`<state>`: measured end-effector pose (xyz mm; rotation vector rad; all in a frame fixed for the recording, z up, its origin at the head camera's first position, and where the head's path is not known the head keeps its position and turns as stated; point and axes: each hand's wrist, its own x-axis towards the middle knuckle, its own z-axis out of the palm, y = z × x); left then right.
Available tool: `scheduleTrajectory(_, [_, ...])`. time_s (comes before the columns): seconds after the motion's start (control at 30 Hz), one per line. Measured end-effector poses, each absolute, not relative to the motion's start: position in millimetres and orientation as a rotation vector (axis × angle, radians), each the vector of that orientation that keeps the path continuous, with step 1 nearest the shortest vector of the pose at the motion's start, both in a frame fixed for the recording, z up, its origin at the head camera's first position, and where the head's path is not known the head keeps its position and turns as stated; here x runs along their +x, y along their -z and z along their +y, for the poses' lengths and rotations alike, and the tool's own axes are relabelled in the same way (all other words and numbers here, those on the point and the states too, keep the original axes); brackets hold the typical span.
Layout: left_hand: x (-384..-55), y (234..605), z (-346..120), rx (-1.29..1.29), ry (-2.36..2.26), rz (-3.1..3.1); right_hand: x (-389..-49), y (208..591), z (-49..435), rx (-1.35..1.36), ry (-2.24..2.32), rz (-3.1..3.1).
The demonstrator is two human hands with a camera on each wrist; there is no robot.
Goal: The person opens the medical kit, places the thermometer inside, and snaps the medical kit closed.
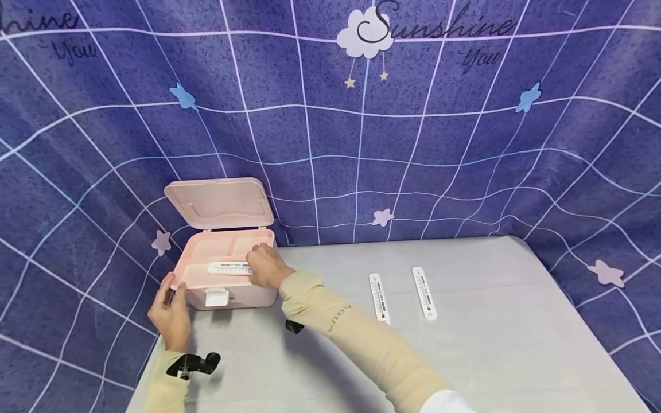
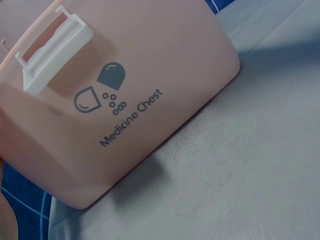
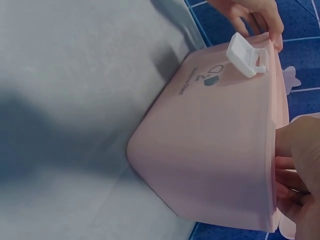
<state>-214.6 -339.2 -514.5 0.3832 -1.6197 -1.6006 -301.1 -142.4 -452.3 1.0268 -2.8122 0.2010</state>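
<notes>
A pink medicine chest [image 1: 250, 296] stands with its lid [image 1: 222, 202] raised and its white latch [image 1: 217, 297] swung out at the front. My right hand [image 1: 268, 267] reaches over the right side and holds a white strip thermometer [image 1: 227, 268] by one end. The thermometer lies crosswise over the front part of the interior. Its gripped end is hidden by my fingers. My left hand [image 1: 172, 315] grips the front left corner of the chest, fingers on the side and thumb at the front. In the right wrist view, my right fingers [image 3: 290, 187] dip inside the rim.
Two more white thermometers, a nearer one [image 1: 379, 298] and one farther right [image 1: 424, 293], lie apart on the grey tabletop [image 1: 490, 344]. A blue patterned curtain [image 1: 330, 132] hangs behind the table. Dividers [image 1: 229, 246] split the chest's inner tray.
</notes>
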Motion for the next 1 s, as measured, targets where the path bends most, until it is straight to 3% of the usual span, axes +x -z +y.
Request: scheduleTrajectory(1.0, [-216, 515, -341, 0.381, 1.63, -1.579, -295, 461, -160, 0.861, -0.18, -2.807])
